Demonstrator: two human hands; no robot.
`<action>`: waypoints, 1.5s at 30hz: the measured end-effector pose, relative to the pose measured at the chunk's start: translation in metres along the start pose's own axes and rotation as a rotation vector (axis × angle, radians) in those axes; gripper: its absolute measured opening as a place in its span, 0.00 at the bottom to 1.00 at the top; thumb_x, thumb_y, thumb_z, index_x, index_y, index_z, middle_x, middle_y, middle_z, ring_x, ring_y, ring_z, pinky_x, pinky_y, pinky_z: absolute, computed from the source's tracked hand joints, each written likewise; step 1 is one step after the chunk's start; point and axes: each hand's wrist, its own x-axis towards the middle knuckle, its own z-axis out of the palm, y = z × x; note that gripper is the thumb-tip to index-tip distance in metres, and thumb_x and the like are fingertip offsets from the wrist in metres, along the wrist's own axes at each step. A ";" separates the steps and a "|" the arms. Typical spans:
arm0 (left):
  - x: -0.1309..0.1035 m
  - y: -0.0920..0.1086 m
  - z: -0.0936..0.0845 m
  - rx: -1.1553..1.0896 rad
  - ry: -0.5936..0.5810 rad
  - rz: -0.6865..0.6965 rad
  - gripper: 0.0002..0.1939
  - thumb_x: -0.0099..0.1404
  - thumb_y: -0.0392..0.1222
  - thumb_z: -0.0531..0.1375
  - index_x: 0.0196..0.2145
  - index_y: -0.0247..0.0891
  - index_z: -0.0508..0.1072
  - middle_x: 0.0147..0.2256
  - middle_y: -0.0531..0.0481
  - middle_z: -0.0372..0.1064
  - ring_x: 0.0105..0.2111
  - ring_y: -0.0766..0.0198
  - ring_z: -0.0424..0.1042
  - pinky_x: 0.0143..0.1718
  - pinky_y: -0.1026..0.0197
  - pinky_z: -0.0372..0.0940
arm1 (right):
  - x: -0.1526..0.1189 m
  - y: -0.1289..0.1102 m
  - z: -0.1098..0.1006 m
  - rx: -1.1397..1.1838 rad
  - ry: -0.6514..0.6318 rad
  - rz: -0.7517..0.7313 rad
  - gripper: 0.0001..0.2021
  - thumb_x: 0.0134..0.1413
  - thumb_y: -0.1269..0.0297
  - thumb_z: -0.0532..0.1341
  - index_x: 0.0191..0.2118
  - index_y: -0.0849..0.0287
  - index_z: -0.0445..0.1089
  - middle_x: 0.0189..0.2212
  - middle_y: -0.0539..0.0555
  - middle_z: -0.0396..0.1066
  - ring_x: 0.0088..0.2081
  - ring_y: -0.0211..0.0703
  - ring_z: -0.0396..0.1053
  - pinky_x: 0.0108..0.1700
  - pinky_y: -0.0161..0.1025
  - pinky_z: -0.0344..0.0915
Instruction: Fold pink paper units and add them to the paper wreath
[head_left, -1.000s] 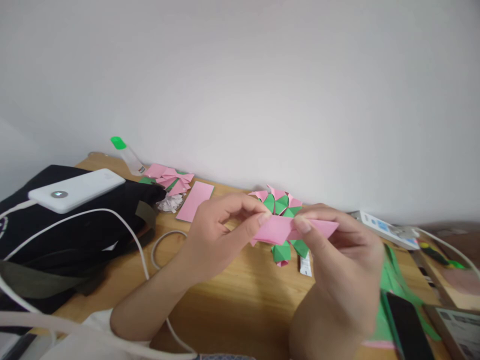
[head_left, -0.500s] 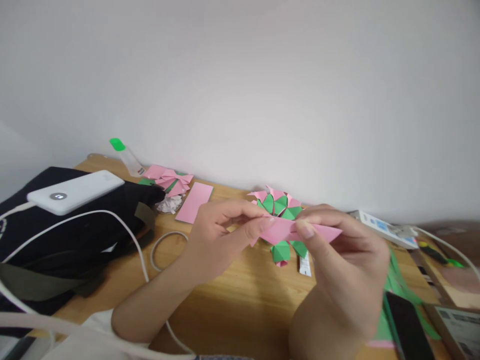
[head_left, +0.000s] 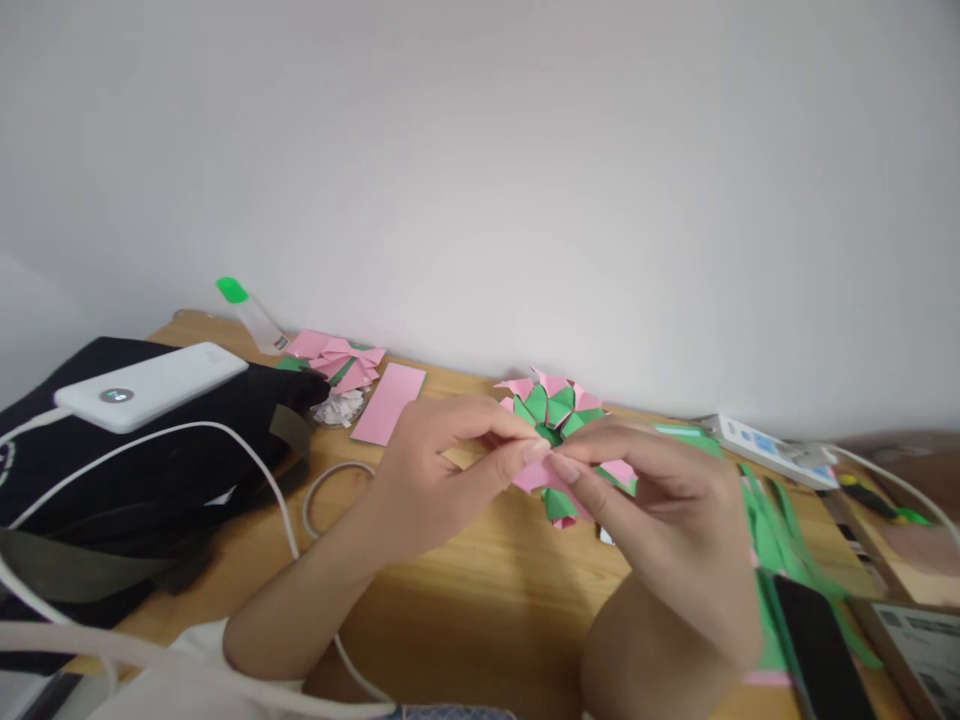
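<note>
Above the wooden table, my left hand (head_left: 442, 475) pinches a small piece of folded pink paper (head_left: 531, 474) between thumb and forefinger. My right hand (head_left: 660, 510) has its thumb and forefinger closed on the same paper, right beside the left fingertips. Much of the paper is hidden by the fingers. Just behind it on the table stands a pink and green folded-paper flower form (head_left: 559, 402), partly covered by my hands. A flat pink paper rectangle (head_left: 388, 403) lies to the left of them.
A white power bank (head_left: 154, 385) rests on a black bag (head_left: 82, 480) at left, with white cables around. A glue bottle (head_left: 255, 318) and more folded pink paper (head_left: 349, 362) are at the back. At right are a power strip (head_left: 772, 452), green paper strips (head_left: 784, 530) and a phone (head_left: 817, 640).
My right hand has moved left along the pink paper until its fingertips meet those of my left. The paper's pointed right end no longer shows. My left hand has barely moved.
</note>
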 end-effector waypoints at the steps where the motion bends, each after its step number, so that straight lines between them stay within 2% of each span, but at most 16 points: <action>1: 0.000 0.000 0.000 -0.018 0.013 -0.009 0.10 0.64 0.33 0.60 0.26 0.38 0.77 0.25 0.56 0.75 0.25 0.71 0.71 0.28 0.69 0.63 | 0.001 -0.001 0.000 -0.004 -0.010 -0.009 0.06 0.54 0.73 0.65 0.30 0.55 0.76 0.25 0.49 0.76 0.27 0.38 0.74 0.29 0.35 0.69; 5: -0.001 -0.001 0.001 -0.009 0.035 -0.051 0.10 0.63 0.32 0.61 0.24 0.38 0.75 0.23 0.55 0.73 0.24 0.70 0.69 0.27 0.68 0.63 | 0.003 -0.003 0.001 -0.042 -0.064 -0.014 0.07 0.55 0.73 0.64 0.28 0.56 0.74 0.22 0.48 0.74 0.24 0.36 0.70 0.27 0.35 0.67; 7: 0.000 -0.002 0.001 -0.080 0.040 -0.108 0.10 0.62 0.34 0.61 0.23 0.37 0.75 0.22 0.54 0.73 0.23 0.69 0.69 0.26 0.68 0.64 | 0.003 -0.002 0.001 -0.041 -0.063 0.002 0.07 0.55 0.72 0.63 0.28 0.57 0.73 0.22 0.48 0.73 0.24 0.36 0.70 0.26 0.35 0.66; 10: 0.002 -0.003 0.003 -0.311 0.007 -0.234 0.04 0.59 0.38 0.65 0.28 0.37 0.78 0.25 0.52 0.75 0.26 0.67 0.73 0.27 0.68 0.68 | 0.000 0.001 0.003 0.038 0.007 0.052 0.06 0.56 0.71 0.63 0.28 0.56 0.74 0.21 0.48 0.72 0.24 0.36 0.68 0.27 0.35 0.66; 12: 0.002 -0.005 0.004 -0.435 -0.014 -0.300 0.04 0.55 0.39 0.68 0.30 0.37 0.79 0.27 0.51 0.76 0.27 0.65 0.75 0.27 0.67 0.70 | -0.002 0.004 0.004 0.116 0.086 0.099 0.06 0.57 0.70 0.64 0.29 0.55 0.74 0.20 0.47 0.70 0.22 0.36 0.67 0.26 0.36 0.66; 15: 0.001 -0.007 0.006 -0.465 0.029 -0.332 0.04 0.55 0.38 0.68 0.30 0.37 0.79 0.25 0.52 0.75 0.25 0.65 0.74 0.26 0.66 0.70 | -0.004 0.007 0.005 0.188 0.135 0.143 0.05 0.57 0.68 0.64 0.30 0.55 0.75 0.22 0.48 0.72 0.23 0.36 0.67 0.26 0.36 0.65; 18: 0.000 -0.010 0.006 -0.377 0.052 -0.296 0.03 0.58 0.38 0.65 0.30 0.37 0.79 0.21 0.53 0.72 0.23 0.67 0.71 0.25 0.67 0.68 | -0.002 0.006 0.005 0.148 0.099 0.141 0.06 0.56 0.68 0.63 0.28 0.56 0.74 0.24 0.50 0.74 0.25 0.37 0.68 0.27 0.36 0.65; 21: 0.000 -0.009 0.005 -0.255 0.034 -0.249 0.04 0.61 0.37 0.64 0.29 0.37 0.79 0.23 0.53 0.73 0.23 0.69 0.70 0.24 0.68 0.66 | 0.001 0.003 0.004 0.070 0.048 0.140 0.06 0.56 0.69 0.62 0.28 0.57 0.73 0.22 0.49 0.73 0.24 0.37 0.67 0.27 0.36 0.64; 27: 0.002 -0.004 0.005 -0.082 -0.059 -0.170 0.08 0.59 0.29 0.60 0.27 0.36 0.77 0.25 0.55 0.75 0.26 0.71 0.72 0.28 0.72 0.64 | 0.002 0.003 0.005 0.024 0.040 0.068 0.05 0.54 0.71 0.65 0.30 0.55 0.75 0.25 0.48 0.76 0.26 0.37 0.69 0.28 0.34 0.66; 30: 0.001 -0.007 0.007 -0.106 -0.048 -0.174 0.06 0.59 0.31 0.61 0.28 0.36 0.77 0.25 0.55 0.75 0.26 0.71 0.71 0.27 0.72 0.63 | 0.000 0.004 0.004 0.035 0.065 0.064 0.05 0.54 0.70 0.65 0.29 0.54 0.76 0.25 0.48 0.76 0.26 0.36 0.70 0.28 0.34 0.66; 32: 0.000 -0.010 0.008 -0.129 -0.018 -0.201 0.06 0.59 0.34 0.62 0.24 0.36 0.76 0.22 0.54 0.73 0.24 0.71 0.68 0.24 0.71 0.61 | -0.001 0.005 0.005 0.069 0.078 0.079 0.05 0.55 0.69 0.65 0.29 0.55 0.77 0.24 0.48 0.76 0.26 0.36 0.70 0.29 0.35 0.66; 35: -0.001 -0.013 0.008 -0.154 0.032 -0.247 0.13 0.58 0.39 0.65 0.18 0.34 0.72 0.18 0.55 0.68 0.20 0.72 0.64 0.21 0.70 0.57 | -0.001 0.006 0.006 0.117 0.107 0.123 0.05 0.55 0.68 0.65 0.29 0.55 0.76 0.24 0.48 0.75 0.26 0.35 0.68 0.29 0.34 0.65; 38: 0.001 -0.014 0.008 -0.206 0.010 -0.237 0.15 0.61 0.41 0.63 0.19 0.34 0.72 0.19 0.54 0.67 0.21 0.71 0.64 0.22 0.70 0.58 | -0.001 0.007 0.006 0.139 0.113 0.145 0.06 0.56 0.68 0.64 0.28 0.55 0.76 0.24 0.47 0.75 0.26 0.34 0.67 0.29 0.32 0.64; 41: 0.003 -0.012 0.007 -0.242 -0.005 -0.175 0.15 0.65 0.39 0.60 0.20 0.35 0.71 0.19 0.56 0.65 0.22 0.72 0.63 0.24 0.70 0.59 | -0.001 0.008 0.007 0.163 0.111 0.157 0.06 0.55 0.68 0.65 0.28 0.54 0.76 0.24 0.46 0.75 0.26 0.33 0.67 0.30 0.32 0.64; 45: 0.004 -0.010 0.006 -0.283 0.055 -0.131 0.18 0.63 0.33 0.59 0.17 0.34 0.66 0.16 0.58 0.58 0.20 0.75 0.56 0.21 0.71 0.54 | 0.001 0.007 0.009 0.261 0.091 0.214 0.06 0.55 0.68 0.65 0.28 0.54 0.76 0.23 0.45 0.75 0.24 0.31 0.65 0.27 0.30 0.62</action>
